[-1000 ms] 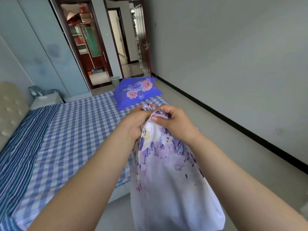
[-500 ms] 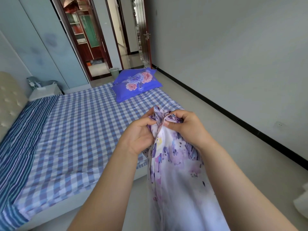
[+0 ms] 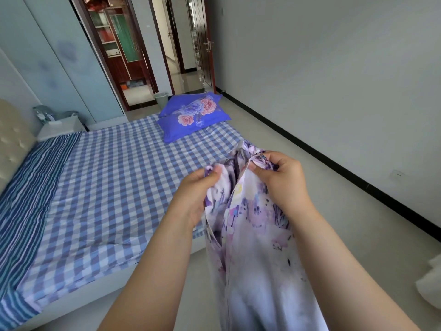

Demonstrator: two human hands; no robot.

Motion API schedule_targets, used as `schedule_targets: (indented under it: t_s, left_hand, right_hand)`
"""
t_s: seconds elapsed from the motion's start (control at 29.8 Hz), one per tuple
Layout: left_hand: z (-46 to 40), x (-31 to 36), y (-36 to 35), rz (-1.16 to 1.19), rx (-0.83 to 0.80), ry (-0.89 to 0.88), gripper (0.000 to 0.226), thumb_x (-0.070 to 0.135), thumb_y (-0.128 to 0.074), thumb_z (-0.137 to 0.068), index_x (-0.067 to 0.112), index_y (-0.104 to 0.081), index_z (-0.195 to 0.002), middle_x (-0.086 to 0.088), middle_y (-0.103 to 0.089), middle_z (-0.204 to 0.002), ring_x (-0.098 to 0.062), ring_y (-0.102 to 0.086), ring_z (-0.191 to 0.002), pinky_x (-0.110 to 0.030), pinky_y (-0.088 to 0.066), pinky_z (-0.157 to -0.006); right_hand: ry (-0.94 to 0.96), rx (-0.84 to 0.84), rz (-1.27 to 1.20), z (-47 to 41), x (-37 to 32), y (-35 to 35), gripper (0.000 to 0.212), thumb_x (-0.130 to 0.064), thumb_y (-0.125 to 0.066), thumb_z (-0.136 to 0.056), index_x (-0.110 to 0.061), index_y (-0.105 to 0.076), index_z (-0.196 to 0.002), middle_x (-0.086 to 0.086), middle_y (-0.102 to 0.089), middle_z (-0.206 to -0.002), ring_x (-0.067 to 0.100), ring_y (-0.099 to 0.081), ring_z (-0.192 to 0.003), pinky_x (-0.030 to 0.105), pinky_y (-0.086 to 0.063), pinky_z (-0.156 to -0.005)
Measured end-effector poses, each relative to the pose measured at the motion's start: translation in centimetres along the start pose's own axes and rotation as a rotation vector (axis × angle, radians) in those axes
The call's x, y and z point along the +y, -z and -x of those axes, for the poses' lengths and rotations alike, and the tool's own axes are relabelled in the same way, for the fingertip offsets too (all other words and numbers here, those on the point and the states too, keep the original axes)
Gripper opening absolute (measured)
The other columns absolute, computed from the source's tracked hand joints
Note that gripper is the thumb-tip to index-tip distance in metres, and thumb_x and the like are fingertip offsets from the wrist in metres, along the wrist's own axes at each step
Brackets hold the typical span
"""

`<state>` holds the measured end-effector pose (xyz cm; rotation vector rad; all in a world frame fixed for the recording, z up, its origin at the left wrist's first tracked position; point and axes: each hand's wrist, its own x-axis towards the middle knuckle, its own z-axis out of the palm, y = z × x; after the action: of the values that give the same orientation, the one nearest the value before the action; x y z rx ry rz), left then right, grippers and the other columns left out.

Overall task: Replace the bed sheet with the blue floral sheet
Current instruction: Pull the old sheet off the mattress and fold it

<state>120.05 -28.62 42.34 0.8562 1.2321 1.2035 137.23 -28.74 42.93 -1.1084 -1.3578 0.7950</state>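
Head view looks down your two forearms toward the bed (image 3: 100, 187). Your left hand (image 3: 198, 194) and right hand (image 3: 279, 180) are raised close together over the near right corner of the bed, each with fingers curled and thumb pressed down, gripping the bunched top edge of the floral sheet (image 3: 253, 247). That sheet hangs straight down between your arms, white with purple and lilac flowers; its lower part runs out of the bottom of the frame, so you cannot see how long it is or whether it reaches the floor (image 3: 322, 187).

Containers are few. A pale green waste bin (image 3: 161, 99) stands on the floor past the far end of the bed by the doorway; what is in it cannot be made out. A white nightstand (image 3: 62, 126) sits far left beside the padded headboard (image 3: 14, 137), with glassy items on top too blurred to name.

On the bed lies a blue and white checked sheet (image 3: 114, 177), with a striped cloth (image 3: 31, 187) along its left side. Two blue rose-print pillows (image 3: 193, 118) are stacked at the far right corner. At the right edge a white bundle (image 3: 429, 283) is cut off by the frame
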Motion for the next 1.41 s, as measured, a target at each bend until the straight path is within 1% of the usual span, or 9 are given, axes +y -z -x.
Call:
schedule_targets:
  t_s: [0.1,0.23,0.34,0.5,0.7,0.94,1.04,1.14,1.41]
  left_hand:
    - [-0.3,0.3,0.4,-0.003,0.238,-0.146,0.015,0.03,-0.067,-0.088,0.021,-0.071,-0.076,-0.004,-0.059,-0.084,-0.019,-0.054,-0.074,-0.03,-0.046,-0.063]
    - [1.0,1.0,-1.5,-0.129,0.129,-0.266,0.024,0.026,-0.065,-0.09,0.003,-0.07,-0.085,-0.011,-0.066,-0.08,-0.02,-0.058,-0.074,-0.032,-0.048,-0.07]
    - [1.6,1.9,-1.9,-0.232,0.069,-0.351,0.018,0.021,-0.061,-0.093,0.01,-0.074,-0.088,-0.008,-0.075,-0.083,-0.018,-0.067,-0.076,-0.031,-0.053,-0.074]
    - [1.6,3.2,-1.3,-0.467,-0.001,-0.436,0.046,0.046,-0.055,-0.086,0.002,-0.065,-0.091,-0.03,-0.065,-0.091,-0.023,-0.058,-0.073,-0.055,-0.051,-0.078]
    - [2.0,3.7,-1.5,-0.605,-0.029,-0.425,0.039,0.023,-0.046,-0.1,0.001,-0.048,-0.068,-0.003,-0.038,-0.059,-0.005,-0.029,-0.048,-0.025,-0.025,-0.049]
    - [0.9,2.8,-1.0,-0.488,-0.143,-0.307,0.043,0.05,-0.049,-0.085,0.008,-0.06,-0.092,-0.01,-0.059,-0.084,-0.02,-0.052,-0.077,-0.049,-0.05,-0.079]
    - [1.5,2.8,-1.3,-0.508,-0.238,-0.344,0.007,0.03,-0.059,-0.093,0.023,-0.06,-0.094,0.007,-0.07,-0.085,-0.009,-0.065,-0.081,-0.028,-0.053,-0.08]
    - [2.0,2.3,-1.2,-0.468,-0.354,-0.365,0.03,0.005,-0.069,-0.083,0.019,-0.057,-0.107,0.004,-0.074,-0.098,-0.01,-0.068,-0.094,-0.021,-0.053,-0.082]
    - [1.0,-1.1,-3.9,-0.205,0.084,-0.433,0.017,0.009,-0.057,-0.094,0.011,-0.068,-0.107,-0.003,-0.074,-0.095,-0.017,-0.07,-0.094,-0.034,-0.054,-0.089]
  right_hand:
    - [0.006,0.009,0.042,-0.1,-0.1,0.1,0.033,-0.013,-0.071,-0.083,-0.03,-0.057,-0.06,-0.019,-0.058,-0.061,-0.004,-0.049,-0.056,0.01,-0.036,-0.058]
    - [0.123,-0.071,0.18,0.2,-0.4,-1.2,0.028,-0.015,-0.075,-0.079,-0.037,-0.06,-0.069,-0.013,-0.058,-0.083,-0.002,-0.055,-0.08,0.008,-0.039,-0.073]
    - [0.194,-0.082,0.304,0.1,-0.4,-1.6,0.007,-0.022,-0.075,-0.08,-0.028,-0.07,-0.081,-0.012,-0.053,-0.09,0.005,-0.058,-0.085,0.022,-0.047,-0.08]
    - [0.262,-0.089,0.514,-0.1,-0.9,-1.5,0.011,-0.026,-0.072,-0.083,-0.019,-0.07,-0.092,-0.011,-0.048,-0.099,0.019,-0.059,-0.089,0.039,-0.051,-0.075]
    - [0.199,-0.111,0.442,-0.5,-0.6,-1.4,0.011,-0.027,-0.074,-0.081,-0.021,-0.072,-0.09,-0.01,-0.048,-0.099,0.016,-0.058,-0.089,0.041,-0.051,-0.08]
    - [0.183,-0.182,0.434,-0.6,-0.5,-1.0,0.011,-0.026,-0.074,-0.081,-0.02,-0.071,-0.09,-0.013,-0.044,-0.094,0.013,-0.055,-0.085,0.041,-0.05,-0.08]
    - [0.165,-0.139,0.421,-0.7,-0.7,-0.9,0.005,-0.023,-0.072,-0.082,-0.022,-0.068,-0.085,-0.008,-0.046,-0.097,0.01,-0.054,-0.082,0.035,-0.049,-0.078]
    - [0.131,-0.115,0.376,-0.9,-0.7,-0.9,0.027,-0.024,-0.072,-0.082,-0.037,-0.053,-0.068,-0.009,-0.045,-0.093,0.0,-0.051,-0.077,0.026,-0.045,-0.076]
    - [0.099,-0.217,0.227,-1.1,-0.1,-1.3,0.018,-0.027,-0.06,-0.091,-0.034,-0.057,-0.075,-0.015,-0.051,-0.077,-0.004,-0.047,-0.082,0.018,-0.035,-0.073]
